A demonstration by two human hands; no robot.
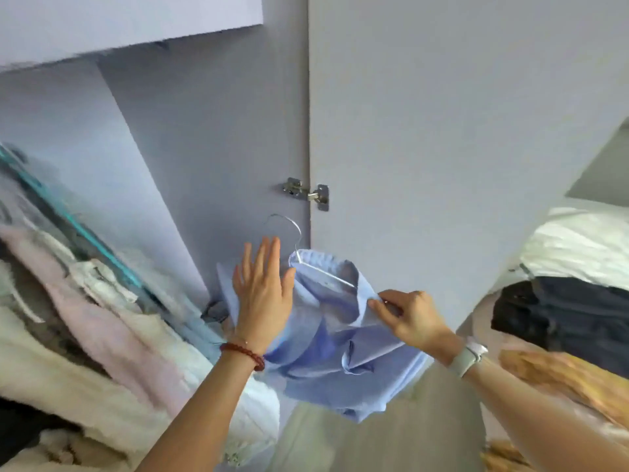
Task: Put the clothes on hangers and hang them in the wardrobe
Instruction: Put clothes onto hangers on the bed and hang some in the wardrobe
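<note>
Centrally, low in the frame, the right hand (405,318) pinches a fold of the light blue shirt (340,352) between thumb and curled fingers, a pale watch (468,357) strapped on its wrist; the left hand (262,287) is spread flat with straight fingers against the shirt's left side, a dark red beaded bracelet (243,354) round its wrist; the shirt is thin, smooth woven cloth, draped and creased, and it sits on one slim wire hanger (296,243) whose curved hook rises above the collar, in the air in front of the wardrobe's inner wall; behind it, at the middle of the frame, one metal hinge (306,194) joins that wall to the open wardrobe door (459,131), a flat, matt, pale lilac-grey panel filling the upper right; at the left edge hangs a blurred row of clothes (68,301), pale pink, cream and white, some of them fluffy, too smeared to count; a teal strip (85,233) runs diagonally above them; at the right edge lies a pile of folded clothes (571,301), white on top, dark navy beneath, with something yellow-tan (561,376) and crumpled below it; a pale floor shows at the bottom centre.
</note>
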